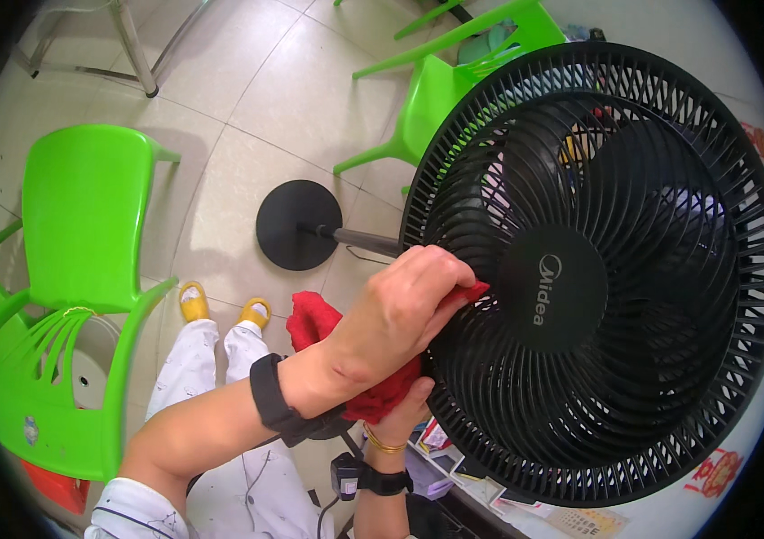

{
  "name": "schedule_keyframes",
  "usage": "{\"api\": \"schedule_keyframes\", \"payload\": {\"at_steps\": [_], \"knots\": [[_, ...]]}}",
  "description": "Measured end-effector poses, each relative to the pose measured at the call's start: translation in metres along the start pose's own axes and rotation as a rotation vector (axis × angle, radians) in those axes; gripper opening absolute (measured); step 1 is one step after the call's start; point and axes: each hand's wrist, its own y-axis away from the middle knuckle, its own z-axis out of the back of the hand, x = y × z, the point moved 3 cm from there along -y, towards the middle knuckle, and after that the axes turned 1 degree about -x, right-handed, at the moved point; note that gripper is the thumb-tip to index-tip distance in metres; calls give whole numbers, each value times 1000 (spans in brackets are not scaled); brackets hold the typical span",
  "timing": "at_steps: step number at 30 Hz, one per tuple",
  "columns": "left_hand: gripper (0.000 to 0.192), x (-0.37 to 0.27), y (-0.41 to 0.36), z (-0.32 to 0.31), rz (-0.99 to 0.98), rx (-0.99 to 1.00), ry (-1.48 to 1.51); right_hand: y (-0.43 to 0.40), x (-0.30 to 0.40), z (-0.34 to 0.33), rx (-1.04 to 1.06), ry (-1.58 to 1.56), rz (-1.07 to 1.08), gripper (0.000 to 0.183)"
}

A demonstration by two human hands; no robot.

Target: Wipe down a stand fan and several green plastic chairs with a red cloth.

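Note:
A large black pedestal fan (552, 290) with a spiral front grille fills the right side, its face towards me. My left hand (415, 296) reaches across from the lower left, fingers closed on a corner of a red cloth (314, 318) at the grille, left of the round hub. More of the cloth hangs bunched below and behind that wrist. Lower down, my right hand (400, 414) is against the bunched cloth, its thumb beside the fan's lower left rim; its fingers are hidden. A gold bracelet and a black strap circle the right wrist, another black strap the left forearm.
The fan's round base (299, 225) stands on the tiled floor. One green plastic chair (85, 215) is at the left, another (429, 101) behind the fan. Metal legs (132, 47) show at the upper left. Boxes and papers (442, 465) lie below the fan, near a cable.

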Motion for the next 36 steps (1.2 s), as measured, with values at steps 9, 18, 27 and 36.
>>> {"api": "schedule_keyframes", "payload": {"at_steps": [9, 18, 27, 36], "knots": [[21, 5, 23, 5, 16, 183, -167, 0, -4, -4, 111, -126, -97, 77], [19, -5, -15, 4, -147, 43, -127, 8, 6, -14, 78, -131, -146, 71], [17, -4, 17, 17, 138, 229, 0, 3, -7, 8, -8, -46, -135, 72], [17, -3, 14, 22, 184, 303, 60, 9, 13, -15, 170, -169, -184, 71]]}}
